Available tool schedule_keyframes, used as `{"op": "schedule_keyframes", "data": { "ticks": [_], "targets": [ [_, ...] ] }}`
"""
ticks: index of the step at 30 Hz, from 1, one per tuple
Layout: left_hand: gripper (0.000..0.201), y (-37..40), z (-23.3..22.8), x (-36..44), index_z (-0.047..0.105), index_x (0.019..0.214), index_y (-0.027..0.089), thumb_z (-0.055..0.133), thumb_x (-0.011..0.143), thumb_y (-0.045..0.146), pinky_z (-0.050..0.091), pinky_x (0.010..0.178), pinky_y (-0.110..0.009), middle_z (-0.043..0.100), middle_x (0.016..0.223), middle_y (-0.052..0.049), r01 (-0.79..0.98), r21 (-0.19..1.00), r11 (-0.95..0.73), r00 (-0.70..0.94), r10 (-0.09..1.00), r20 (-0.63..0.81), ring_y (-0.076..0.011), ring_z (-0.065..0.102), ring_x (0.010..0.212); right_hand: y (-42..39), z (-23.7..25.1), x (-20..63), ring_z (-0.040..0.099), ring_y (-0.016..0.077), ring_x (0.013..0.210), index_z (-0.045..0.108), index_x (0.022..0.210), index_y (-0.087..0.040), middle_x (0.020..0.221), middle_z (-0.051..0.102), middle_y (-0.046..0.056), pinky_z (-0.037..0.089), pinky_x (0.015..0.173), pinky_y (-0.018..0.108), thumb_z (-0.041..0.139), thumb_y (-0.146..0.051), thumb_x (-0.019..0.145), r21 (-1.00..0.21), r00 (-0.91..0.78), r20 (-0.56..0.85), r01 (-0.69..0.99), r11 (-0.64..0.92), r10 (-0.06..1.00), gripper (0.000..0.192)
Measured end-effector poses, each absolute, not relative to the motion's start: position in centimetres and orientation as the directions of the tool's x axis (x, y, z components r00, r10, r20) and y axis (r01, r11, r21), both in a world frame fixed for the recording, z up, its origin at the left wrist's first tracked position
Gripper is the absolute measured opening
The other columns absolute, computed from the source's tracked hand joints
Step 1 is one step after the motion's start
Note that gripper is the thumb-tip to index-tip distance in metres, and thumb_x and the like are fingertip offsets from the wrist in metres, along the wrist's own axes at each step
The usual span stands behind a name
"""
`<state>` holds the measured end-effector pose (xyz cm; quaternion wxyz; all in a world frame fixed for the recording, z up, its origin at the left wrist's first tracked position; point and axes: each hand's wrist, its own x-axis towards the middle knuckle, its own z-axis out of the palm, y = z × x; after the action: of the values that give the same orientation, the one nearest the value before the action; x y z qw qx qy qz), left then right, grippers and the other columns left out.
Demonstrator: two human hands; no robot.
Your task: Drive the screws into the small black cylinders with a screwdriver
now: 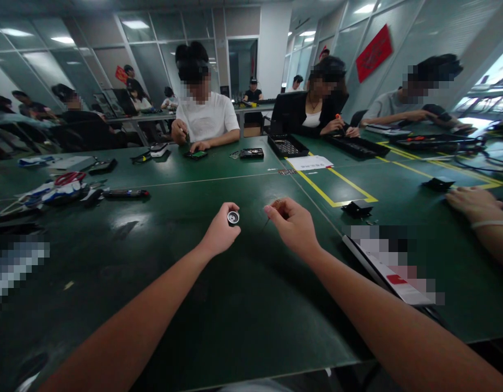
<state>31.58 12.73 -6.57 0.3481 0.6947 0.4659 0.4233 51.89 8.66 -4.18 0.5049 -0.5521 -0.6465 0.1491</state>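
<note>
My left hand (pixel 220 233) hovers over the green table (pixel 161 283) and grips a small round black-and-silver part (pixel 233 218) between thumb and fingers, its open face turned toward me. My right hand (pixel 294 223) is a short way to the right, fingers curled around a thin tool with a brownish handle (pixel 277 204); its thin dark shaft points down-left toward the table. The two hands are apart and neither rests on the table.
A co-worker's hand (pixel 476 204) lies flat at the right edge. Small black parts (pixel 357 208) sit near yellow tape lines (pixel 337 190). A black parts tray (pixel 287 146) and a paper sheet (pixel 309 162) lie farther back. Tools and cables (pixel 63 190) crowd the left. Several people sit across.
</note>
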Motion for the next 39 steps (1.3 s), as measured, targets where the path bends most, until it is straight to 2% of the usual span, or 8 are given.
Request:
{"op": "schedule_keyframes", "data": {
  "ticks": [3, 5, 7, 10, 14, 26, 39],
  "targets": [
    [0.030, 12.8, -8.0, 31.2, 0.059, 0.104, 0.018, 0.056, 0.077, 0.004, 0.047, 0.091, -0.037, 0.063, 0.103, -0.006, 0.497, 0.761, -0.416, 0.313, 0.904, 0.290, -0.0211, 0.059, 0.096, 8.4, -4.4, 51.6, 0.056, 0.0159, 0.060, 0.063, 0.080, -0.022, 0.066, 0.063, 0.000, 0.043, 0.059, 0.031, 0.061, -0.043, 0.091, -0.778, 0.119, 0.494, 0.501, 0.378, 0.861, 0.024],
    [0.025, 12.8, -8.3, 30.8, 0.064, 0.105, 0.018, 0.061, 0.082, 0.009, 0.047, 0.097, -0.041, 0.066, 0.108, -0.007, 0.516, 0.716, -0.471, 0.380, 0.875, 0.301, -0.0231, 0.061, 0.102, 8.3, -4.7, 51.4, 0.063, 0.0176, 0.066, 0.065, 0.089, -0.022, 0.074, 0.069, 0.002, 0.048, 0.063, 0.032, 0.059, -0.041, 0.092, -0.813, 0.112, 0.484, 0.425, 0.398, 0.868, 0.021],
    [0.028, 12.9, -8.3, 30.6, 0.067, 0.108, 0.020, 0.066, 0.082, 0.011, 0.045, 0.104, -0.043, 0.067, 0.114, -0.007, 0.509, 0.701, -0.500, 0.398, 0.859, 0.323, -0.0242, 0.060, 0.110, 8.3, -5.0, 51.3, 0.068, 0.0191, 0.073, 0.066, 0.097, -0.022, 0.082, 0.073, 0.004, 0.052, 0.067, 0.033, 0.059, -0.041, 0.092, -0.840, 0.095, 0.470, 0.355, 0.411, 0.878, 0.021],
    [0.033, 13.0, -8.3, 30.5, 0.068, 0.116, 0.023, 0.067, 0.084, 0.013, 0.044, 0.108, -0.044, 0.067, 0.120, -0.005, 0.482, 0.715, -0.506, 0.395, 0.854, 0.338, -0.0238, 0.060, 0.117, 8.3, -5.3, 51.1, 0.071, 0.0201, 0.077, 0.065, 0.102, -0.022, 0.087, 0.074, 0.005, 0.054, 0.070, 0.035, 0.060, -0.042, 0.092, -0.844, 0.063, 0.462, 0.337, 0.417, 0.885, 0.023],
    [0.037, 13.0, -8.5, 30.5, 0.066, 0.122, 0.024, 0.068, 0.086, 0.016, 0.045, 0.108, -0.043, 0.067, 0.122, -0.006, 0.477, 0.734, -0.483, 0.375, 0.868, 0.327, -0.0241, 0.061, 0.117, 8.4, -5.5, 51.0, 0.072, 0.0210, 0.078, 0.065, 0.102, -0.023, 0.088, 0.075, 0.006, 0.056, 0.072, 0.037, 0.060, -0.042, 0.092, -0.830, 0.037, 0.446, 0.391, 0.398, 0.894, 0.022],
    [0.038, 13.3, -8.9, 30.4, 0.067, 0.121, 0.027, 0.071, 0.085, 0.017, 0.044, 0.108, -0.044, 0.068, 0.122, -0.004, 0.461, 0.753, -0.469, 0.377, 0.872, 0.313, -0.0248, 0.061, 0.117, 8.4, -5.8, 51.0, 0.074, 0.0224, 0.086, 0.064, 0.106, -0.023, 0.093, 0.076, 0.006, 0.057, 0.080, 0.040, 0.060, -0.040, 0.094, -0.823, 0.064, 0.475, 0.386, 0.417, 0.878, 0.021],
    [0.037, 13.2, -8.8, 30.4, 0.066, 0.123, 0.024, 0.070, 0.087, 0.017, 0.044, 0.108, -0.042, 0.068, 0.123, -0.004, 0.461, 0.749, -0.476, 0.357, 0.872, 0.335, -0.0241, 0.061, 0.116, 8.5, -5.8, 50.9, 0.074, 0.0217, 0.080, 0.063, 0.103, -0.021, 0.087, 0.076, 0.006, 0.055, 0.077, 0.038, 0.059, -0.040, 0.094, -0.804, 0.110, 0.491, 0.439, 0.402, 0.864, 0.021]
  ]
}}
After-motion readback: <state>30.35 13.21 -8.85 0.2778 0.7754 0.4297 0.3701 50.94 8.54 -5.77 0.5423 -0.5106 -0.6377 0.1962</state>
